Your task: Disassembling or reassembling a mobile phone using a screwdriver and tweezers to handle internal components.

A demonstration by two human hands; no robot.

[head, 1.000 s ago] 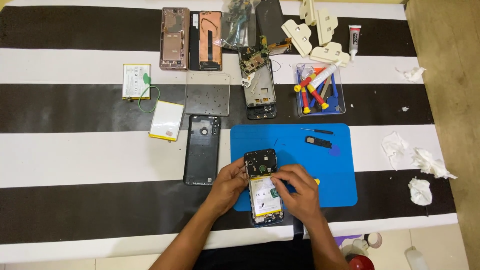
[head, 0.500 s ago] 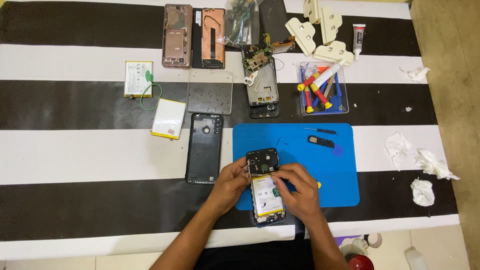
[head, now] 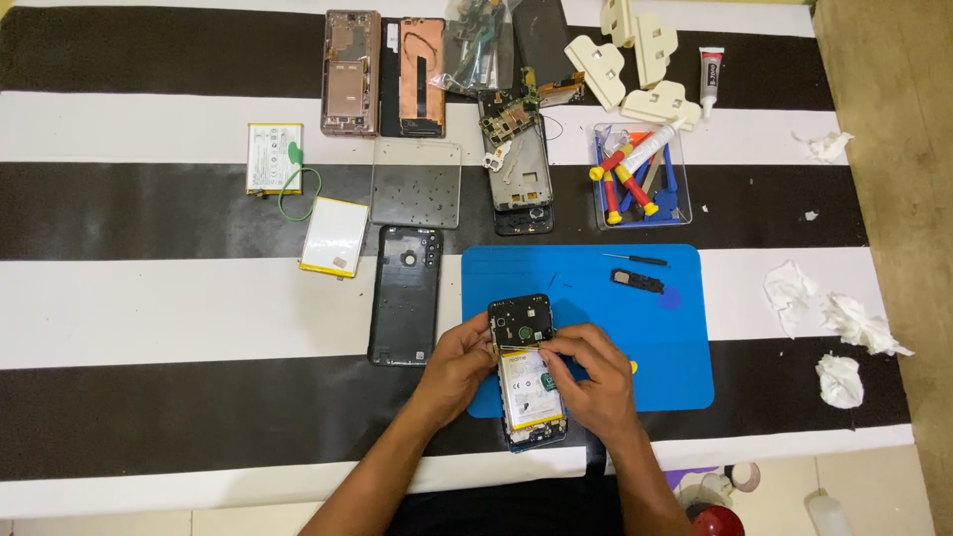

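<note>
An opened phone [head: 527, 372] with its back removed lies on the blue work mat [head: 615, 308], its white battery showing. My left hand [head: 455, 369] grips the phone's left edge. My right hand [head: 588, 377] rests on its right side, fingertips pinched over the seam between the battery and the black upper cover. A yellow-tipped tool peeks out from behind my right hand; whether the hand holds it is unclear. The black back cover [head: 405, 295] lies just left of the mat.
Two loose batteries [head: 273, 158] [head: 335, 236], a clear panel [head: 416, 184], other dismantled phones [head: 350, 72] [head: 520, 164], a tray of tools [head: 640, 177], white plastic clamps [head: 635, 60], a glue tube [head: 711, 74], a small screwdriver [head: 635, 259], a black part [head: 636, 281], crumpled tissues [head: 839, 328].
None beyond a slight shift of the camera view; both hands stay on the phone in the same place.
</note>
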